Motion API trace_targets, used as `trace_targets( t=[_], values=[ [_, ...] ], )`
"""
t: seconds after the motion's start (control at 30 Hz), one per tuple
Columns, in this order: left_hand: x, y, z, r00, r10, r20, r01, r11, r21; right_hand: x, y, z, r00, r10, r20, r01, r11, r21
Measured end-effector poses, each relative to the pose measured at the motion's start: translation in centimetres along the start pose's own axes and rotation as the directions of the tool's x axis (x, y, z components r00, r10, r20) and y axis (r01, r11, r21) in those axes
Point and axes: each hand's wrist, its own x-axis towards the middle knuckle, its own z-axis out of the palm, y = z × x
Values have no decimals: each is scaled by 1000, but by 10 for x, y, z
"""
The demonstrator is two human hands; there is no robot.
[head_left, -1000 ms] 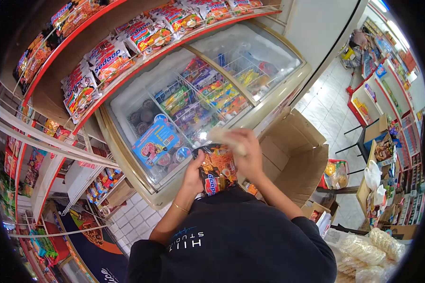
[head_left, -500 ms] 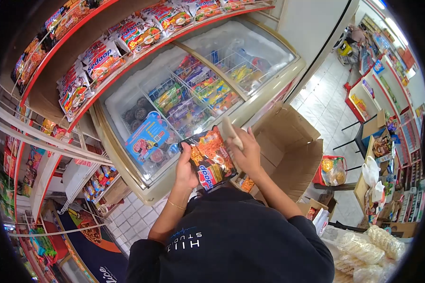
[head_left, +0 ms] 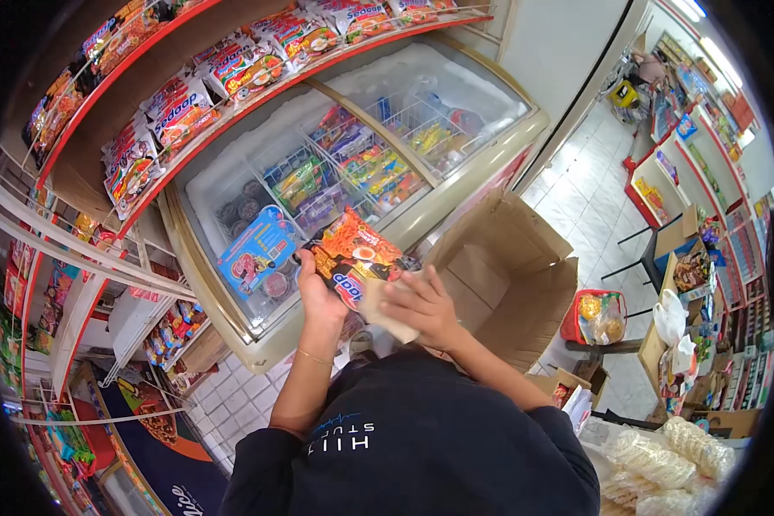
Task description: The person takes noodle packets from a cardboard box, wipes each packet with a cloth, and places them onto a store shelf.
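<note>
Freezer (head_left: 490,165) bkgd, hands (head_left: 322,303) w/ noodle pkt (head_left: 361,248) (L), prob. cloth (head_left: 389,313) (R)

Noodle packet (head_left: 361,245) partly hidden behind pale cloth (head_left: 384,311); blue card (head_left: 258,249) too small to read.

The packet (head_left: 361,249) lies in the left hand (head_left: 321,297), the cloth (head_left: 383,313) between packet and right hand (head_left: 426,311). Ahead stands the freezer (head_left: 486,159), the shelf (head_left: 77,176) along its left, the carton (head_left: 525,284) right, the basket (head_left: 570,324) farther right.
</note>
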Motion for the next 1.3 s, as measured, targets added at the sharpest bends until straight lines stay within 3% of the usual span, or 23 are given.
trace_targets(
  t=[0.07, 0.1, 0.13, 0.17, 0.2, 0.27, 0.33, 0.37, 0.43, 0.5, 0.57, 0.63, 0.7, 0.73, 0.77, 0.8, 0.83, 0.9, 1.0, 1.03, 1.1, 1.17, 1.3],
  values=[
    [-5, 6, 11, 999, 46, -16, -46, 999, -14, -19, 14, -1, 974, 225, 19, -225, 974, 19],
    [-5, 8, 11, 998, 57, -12, -57, 998, -21, -23, 21, 0, 977, 212, 20, -212, 977, 19],
    [-5, 10, 9, 999, -9, 34, 9, 1000, -12, -27, 28, 2, 737, 676, 11, -591, 637, 494],
    [-7, 11, 8, 994, -75, 76, 75, 997, 2, -30, 32, 4, 330, 910, 251, -612, 4, 791],
    [-11, 8, 12, 985, -115, 127, 115, 993, 8, -25, 29, 3, 340, 905, 254, -615, 9, 789],
    [-8, -4, 6, 980, -172, 98, 165, 983, 79, 0, 12, -3, 608, 774, -178, -532, 563, 633],
    [-14, -12, 5, 975, -214, 55, 200, 960, 196, 24, -9, -16, 897, 436, 75, -442, 891, 102],
    [-12, -19, 6, 977, -209, -28, 210, 956, 205, 31, -15, -18, 919, 280, 278, -259, 960, -110],
    [-18, -16, 11, 991, -136, 3, 130, 953, 274, 37, -10, -15, 925, 265, 274, -244, 964, -107],
    [-10, -11, -17, 974, -219, 54, 189, 923, 337, 44, 0, -10, 933, 228, 278, -209, 973, -97],
    [-21, -8, -9, 964, -264, -13, 248, 886, 392, 50, 14, -4, 870, 433, 237, -473, 868, 151],
    [-24, -2, -9, 968, -250, 30, 189, 799, 571, 59, 25, -3, 905, 350, 242, -410, 869, 277],
    [-27, 10, -2, 942, -335, -32, 297, 783, 547, 67, 32, -1, 692, 350, 632, -720, 400, 567],
    [-21, 21, -11, 847, -528, 63, 448, 772, 450, 66, 35, 5, 702, 328, 632, -709, 406, 577],
    [-18, 27, -18, 872, -485, 66, 410, 798, 443, 63, 42, 15, 614, 387, 688, -780, 163, 605],
    [-18, 36, -22, 882, -456, 121, 390, 849, 356, 61, 46, 24, 515, 418, 749, -798, -87, 597],
    [-19, 49, -25, 889, -422, 179, 370, 891, 264, 59, 45, 34, 528, 406, 745, -795, -70, 602],
    [-26, 66, -37, 892, -375, 253, 326, 921, 214, 56, 33, 55, 355, 616, 703, -555, -466, 689],
    [-22, 57, -59, 985, -80, 151, 47, 976, 212, 60, 17, 80, 404, 696, 593, -474, -396, 787],
    [-19, 57, -62, 986, -82, 146, 50, 976, 211, 61, 12, 88, 412, 720, 558, -457, -367, 811],
    [-14, 58, -77, 993, 96, -71, -41, 829, 558, 69, 1, 95, 392, 734, 555, -485, -348, 802],
    [-14, 72, -81, 987, 42, -154, 38, 875, 483, 84, -9, 93, 470, 695, 544, -500, -298, 813],
    [-22, 96, -68, 994, 69, -79, -34, 924, 382, 109, -16, 86, 558, 633, 537, -470, -292, 833]
  ],
)
